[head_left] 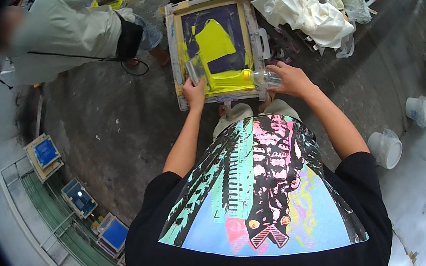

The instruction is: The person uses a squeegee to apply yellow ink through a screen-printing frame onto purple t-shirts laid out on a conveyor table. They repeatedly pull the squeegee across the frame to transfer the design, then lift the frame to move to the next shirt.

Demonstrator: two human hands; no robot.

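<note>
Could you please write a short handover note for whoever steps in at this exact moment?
Left hand: grips a flat scraper with its blade on the screen frame.
Right hand: holds a clear plastic bottle tipped over the frame's lower right corner.
The frame lies flat on the concrete floor; yellow ink covers the middle and lower edge of its dark mesh.
Done: ink is already on the mesh, pooled along the lower edge.
Left: cannot tell how much spreading remains.
Nearby: another person crouches to the left; two white buckets stand on the right.
</note>
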